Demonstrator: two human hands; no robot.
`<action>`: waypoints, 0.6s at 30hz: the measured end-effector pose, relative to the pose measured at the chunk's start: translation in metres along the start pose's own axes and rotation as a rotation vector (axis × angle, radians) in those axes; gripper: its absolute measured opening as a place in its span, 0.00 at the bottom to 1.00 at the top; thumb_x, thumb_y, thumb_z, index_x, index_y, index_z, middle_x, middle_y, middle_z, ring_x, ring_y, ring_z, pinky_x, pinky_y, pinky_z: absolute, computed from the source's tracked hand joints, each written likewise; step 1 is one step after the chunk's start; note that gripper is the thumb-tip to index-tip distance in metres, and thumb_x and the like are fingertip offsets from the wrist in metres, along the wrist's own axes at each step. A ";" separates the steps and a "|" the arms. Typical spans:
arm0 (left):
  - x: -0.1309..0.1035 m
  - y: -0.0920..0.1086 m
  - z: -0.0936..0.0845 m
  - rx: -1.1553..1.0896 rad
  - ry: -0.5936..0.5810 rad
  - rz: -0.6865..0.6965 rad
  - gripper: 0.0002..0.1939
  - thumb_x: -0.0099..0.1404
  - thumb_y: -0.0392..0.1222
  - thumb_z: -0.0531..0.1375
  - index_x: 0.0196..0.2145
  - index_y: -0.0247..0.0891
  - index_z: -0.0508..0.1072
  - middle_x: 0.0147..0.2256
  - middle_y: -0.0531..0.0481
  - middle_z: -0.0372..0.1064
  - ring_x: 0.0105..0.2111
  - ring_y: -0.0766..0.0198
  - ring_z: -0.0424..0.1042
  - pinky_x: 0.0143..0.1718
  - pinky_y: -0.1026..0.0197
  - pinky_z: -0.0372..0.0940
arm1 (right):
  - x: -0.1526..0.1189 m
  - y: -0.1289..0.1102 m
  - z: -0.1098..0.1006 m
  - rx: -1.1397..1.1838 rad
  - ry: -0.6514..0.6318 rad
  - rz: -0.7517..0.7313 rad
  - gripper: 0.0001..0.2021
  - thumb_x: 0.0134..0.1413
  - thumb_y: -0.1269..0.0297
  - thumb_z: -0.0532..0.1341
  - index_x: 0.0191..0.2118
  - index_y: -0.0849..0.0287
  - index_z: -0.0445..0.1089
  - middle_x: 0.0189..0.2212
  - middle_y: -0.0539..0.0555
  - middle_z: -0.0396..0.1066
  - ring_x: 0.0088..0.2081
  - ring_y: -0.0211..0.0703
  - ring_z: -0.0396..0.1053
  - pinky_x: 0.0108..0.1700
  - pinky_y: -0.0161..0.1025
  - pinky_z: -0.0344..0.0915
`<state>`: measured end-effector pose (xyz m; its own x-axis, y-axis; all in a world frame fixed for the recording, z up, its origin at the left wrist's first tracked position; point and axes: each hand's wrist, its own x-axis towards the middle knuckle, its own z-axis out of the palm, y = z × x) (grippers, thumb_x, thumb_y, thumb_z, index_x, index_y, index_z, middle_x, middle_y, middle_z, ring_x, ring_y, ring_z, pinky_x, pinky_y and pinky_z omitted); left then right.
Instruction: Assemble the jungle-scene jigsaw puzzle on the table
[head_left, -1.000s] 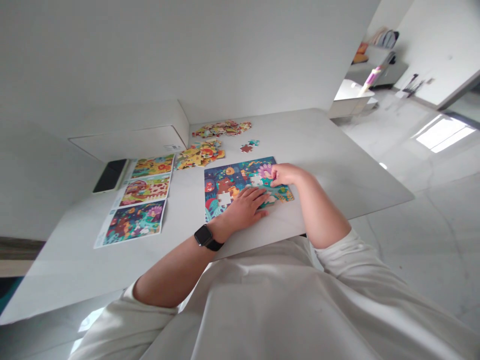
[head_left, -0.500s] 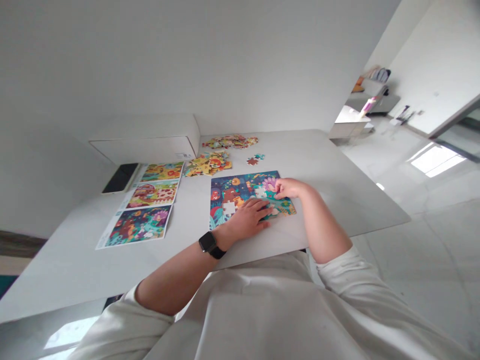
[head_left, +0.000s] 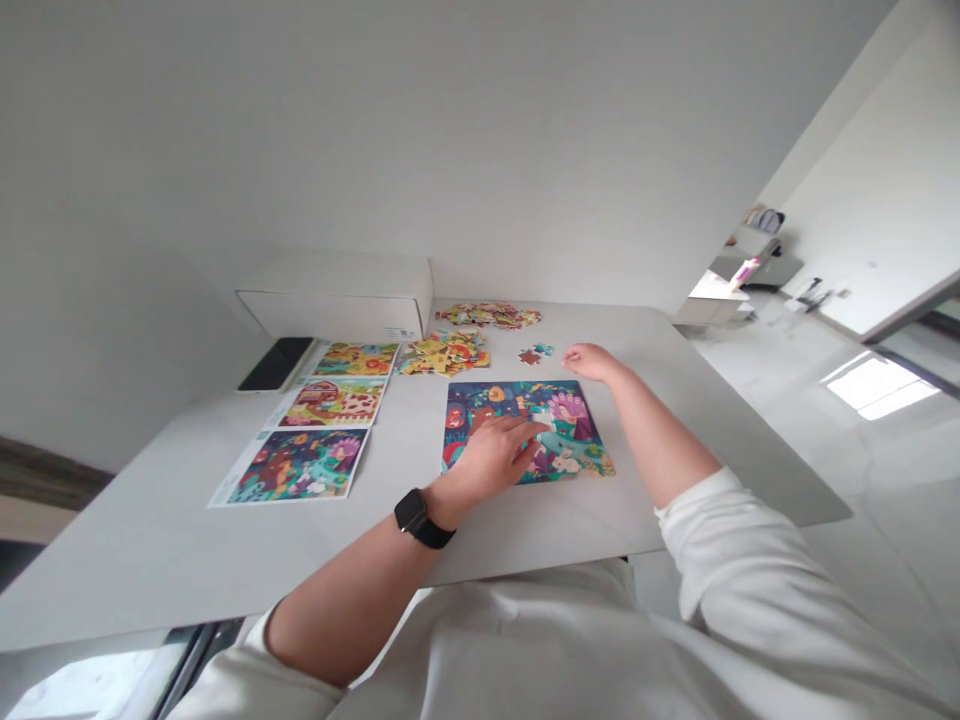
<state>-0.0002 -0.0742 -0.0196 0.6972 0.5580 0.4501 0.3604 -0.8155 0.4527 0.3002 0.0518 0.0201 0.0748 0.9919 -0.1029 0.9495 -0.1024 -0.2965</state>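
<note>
A mostly assembled jigsaw puzzle [head_left: 568, 418] of a night forest, with a purple peacock, a bear and a rabbit, lies flat on the table. My left hand [head_left: 496, 455], wearing a black watch, rests over its middle and left part with the fingers stretched out, hiding some of the picture. Beyond the puzzle's far right corner is my right hand [head_left: 590, 361], its fingers curled together and no piece showing in them. Just left of those fingertips lie a brown loose piece [head_left: 529, 357] and a teal loose piece [head_left: 545, 350].
Behind the puzzle are a yellow pile of pieces [head_left: 444, 353] and a reddish pile of pieces [head_left: 489, 315]. A printed picture sheet [head_left: 225, 490], a dark-screened phone [head_left: 276, 364] and a white box [head_left: 337, 312] occupy the left side. A wall [head_left: 540, 150] borders the table's far edge.
My right hand has left the puzzle's right side and moved away from me, towards the loose pieces. My left hand stays on the puzzle. The view has shifted slightly.
</note>
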 end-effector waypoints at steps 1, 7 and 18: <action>-0.001 -0.001 0.000 -0.003 -0.004 -0.002 0.19 0.80 0.43 0.54 0.62 0.46 0.75 0.45 0.44 0.81 0.46 0.53 0.80 0.51 0.49 0.72 | 0.012 -0.002 0.002 -0.024 0.019 0.028 0.12 0.65 0.60 0.66 0.50 0.58 0.81 0.49 0.59 0.84 0.47 0.46 0.81 0.45 0.34 0.70; -0.003 -0.003 0.002 0.002 -0.010 -0.020 0.18 0.78 0.40 0.56 0.61 0.46 0.75 0.46 0.46 0.83 0.44 0.53 0.82 0.50 0.49 0.73 | 0.067 -0.008 0.022 -0.088 0.089 0.090 0.21 0.60 0.54 0.72 0.55 0.59 0.81 0.56 0.64 0.81 0.55 0.51 0.79 0.48 0.35 0.70; -0.003 -0.008 0.009 0.025 -0.029 -0.068 0.19 0.76 0.39 0.58 0.62 0.44 0.75 0.44 0.46 0.83 0.44 0.53 0.82 0.51 0.50 0.73 | 0.094 -0.007 0.037 -0.044 0.079 0.169 0.21 0.52 0.64 0.76 0.51 0.62 0.80 0.46 0.63 0.83 0.44 0.51 0.81 0.43 0.37 0.71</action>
<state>0.0004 -0.0706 -0.0315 0.6880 0.6081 0.3960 0.4229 -0.7795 0.4621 0.2892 0.1431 -0.0223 0.2560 0.9640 -0.0722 0.9338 -0.2659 -0.2393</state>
